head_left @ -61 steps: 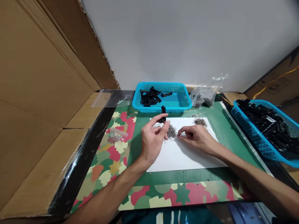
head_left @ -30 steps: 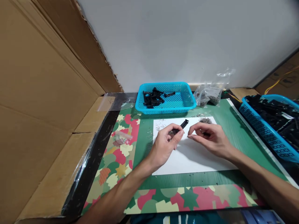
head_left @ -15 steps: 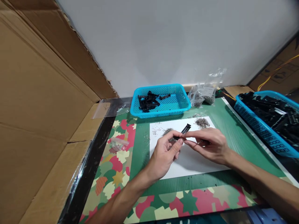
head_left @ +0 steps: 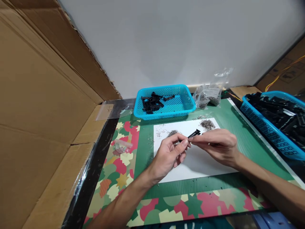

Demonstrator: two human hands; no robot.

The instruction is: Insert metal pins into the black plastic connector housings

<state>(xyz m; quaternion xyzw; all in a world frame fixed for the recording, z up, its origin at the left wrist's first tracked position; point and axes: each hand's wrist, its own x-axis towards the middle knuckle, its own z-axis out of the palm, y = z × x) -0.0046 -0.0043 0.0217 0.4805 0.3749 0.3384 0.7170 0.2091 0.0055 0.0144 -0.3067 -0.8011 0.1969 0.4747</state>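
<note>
My left hand (head_left: pixel 170 151) is closed on a slim black plastic part (head_left: pixel 194 133), whose forked far end sticks out up and to the right. Thumb and fingertips pinch it, hiding its near end. Against the part, my right hand (head_left: pixel 218 144) has its thumb and forefinger pressed together; whatever is between them is too small to make out. Both hands are over a white sheet of paper (head_left: pixel 190 173). On the sheet lie a pile of tiny metal pieces (head_left: pixel 172 133) behind my left hand and another metal pile (head_left: pixel 207 124) behind my right.
A blue basket (head_left: pixel 164 117) with several black parts (head_left: pixel 152 103) stands at the back. To the right, a fuller blue basket (head_left: pixel 269 127) holds many black parts. Clear plastic bags (head_left: pixel 209 95) sit by the wall. Cardboard (head_left: pixel 47 95) walls the left side.
The black part has tilted lower, its forked end swinging to the right. My right hand has shifted slightly right, its fingers closer together. The view has moved a little.
</note>
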